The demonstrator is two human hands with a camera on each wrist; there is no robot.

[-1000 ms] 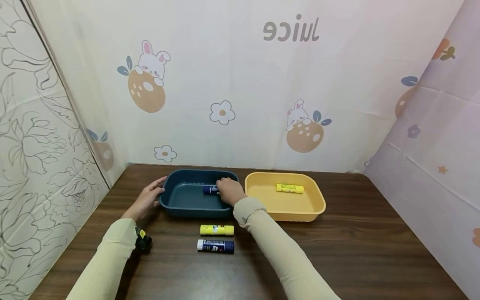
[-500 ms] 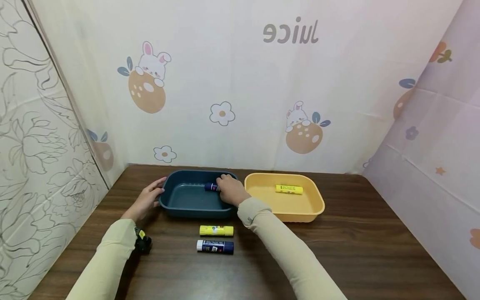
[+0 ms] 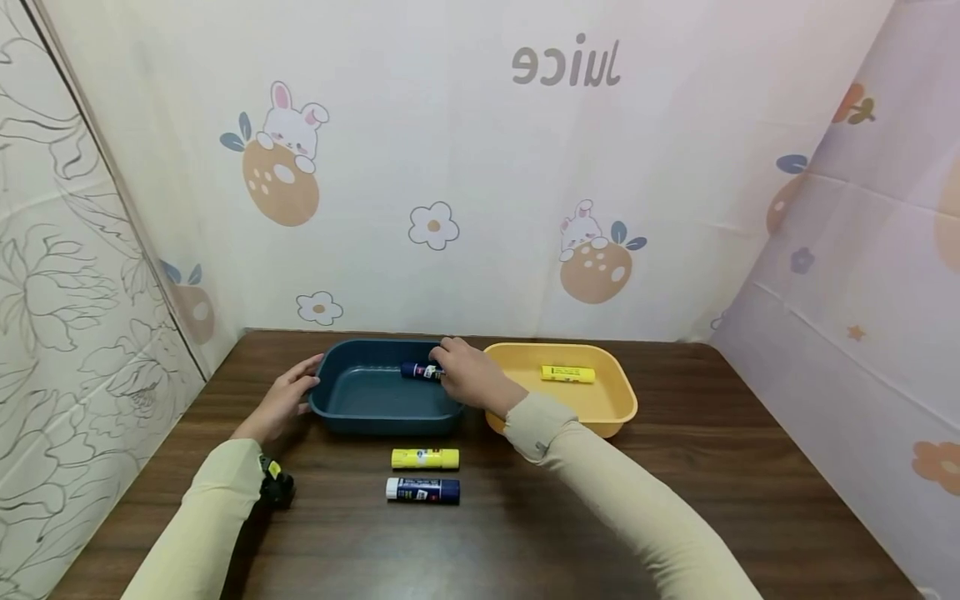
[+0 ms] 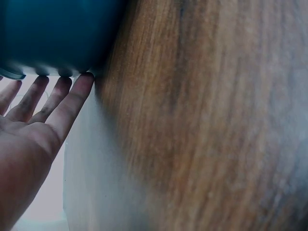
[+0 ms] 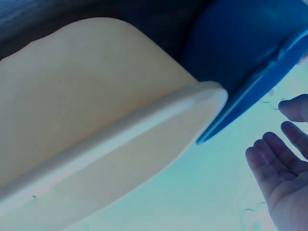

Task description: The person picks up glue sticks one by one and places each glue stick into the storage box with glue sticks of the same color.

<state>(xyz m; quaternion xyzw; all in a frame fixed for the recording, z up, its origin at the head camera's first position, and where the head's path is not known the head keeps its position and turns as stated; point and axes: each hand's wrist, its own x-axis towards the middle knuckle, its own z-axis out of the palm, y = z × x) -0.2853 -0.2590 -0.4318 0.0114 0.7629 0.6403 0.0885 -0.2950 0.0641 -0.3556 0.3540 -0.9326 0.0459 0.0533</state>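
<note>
Fingers of my left hand [image 3: 279, 404] are nearly straight, and their tips touch the end wall of the dark blue tray [image 3: 386, 425], as the left wrist view also shows. Inside that tray lies a navy glue stick [image 3: 418, 371], its right end partly behind my right hand [image 3: 480, 379]. That hand is over the tray's right end, and the right wrist view shows its thumb and fingers apart with nothing between them. In front of the tray, a yellow glue stick [image 3: 425, 458] and a navy glue stick with a white end [image 3: 423, 490] lie on the wooden table.
A yellow tray [image 3: 622, 408] stands just right of the blue one, holding another yellow glue stick [image 3: 567, 374]. A printed curtain [image 3: 510, 167] hangs behind the table [image 3: 712, 467], with more cloth at both sides. A small black device [image 3: 276, 483] sits at my left wrist.
My right hand has let go of the navy glue stick in the blue tray and drawn a little to the right. The left hand stays at the tray's end.
</note>
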